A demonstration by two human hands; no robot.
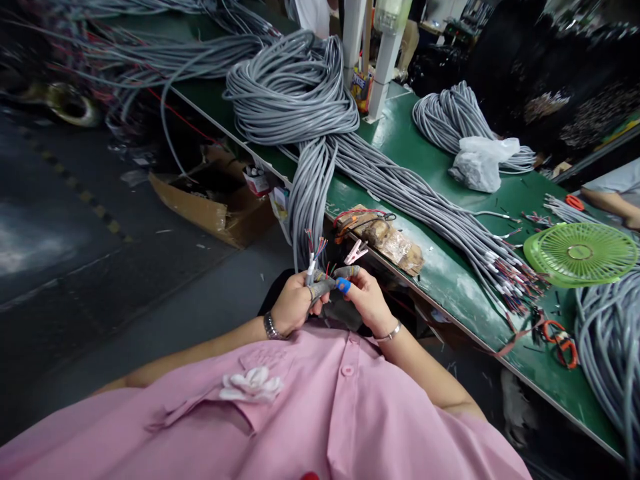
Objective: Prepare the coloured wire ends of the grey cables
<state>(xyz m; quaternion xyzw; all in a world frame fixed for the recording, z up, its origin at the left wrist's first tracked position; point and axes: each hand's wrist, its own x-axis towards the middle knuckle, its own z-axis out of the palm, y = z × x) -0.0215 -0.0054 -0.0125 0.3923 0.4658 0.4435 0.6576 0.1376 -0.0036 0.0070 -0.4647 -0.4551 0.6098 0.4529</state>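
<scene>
My left hand (297,300) is closed around the end of a grey cable (310,273), whose white-wrapped tip fans out into thin red, blue and dark wires. Grey covers wrap some of its fingers. Close beside it, my right hand (367,297) pinches at fine wires between the two hands; a blue wrap covers its thumb and a grey one its forefinger. What exactly lies between those fingertips is too small to make out. Behind the hands, a bundle of grey cables (313,193) hangs over the table edge.
On the green table (395,150) lie a big cable coil (295,93), a long row of stripped cables (425,200), a taped block (390,240) with a pink clip (356,253), a green fan (580,252) and orange-handled scissors (560,343). A cardboard box (200,210) stands below. Another person's arm (613,203) shows at right.
</scene>
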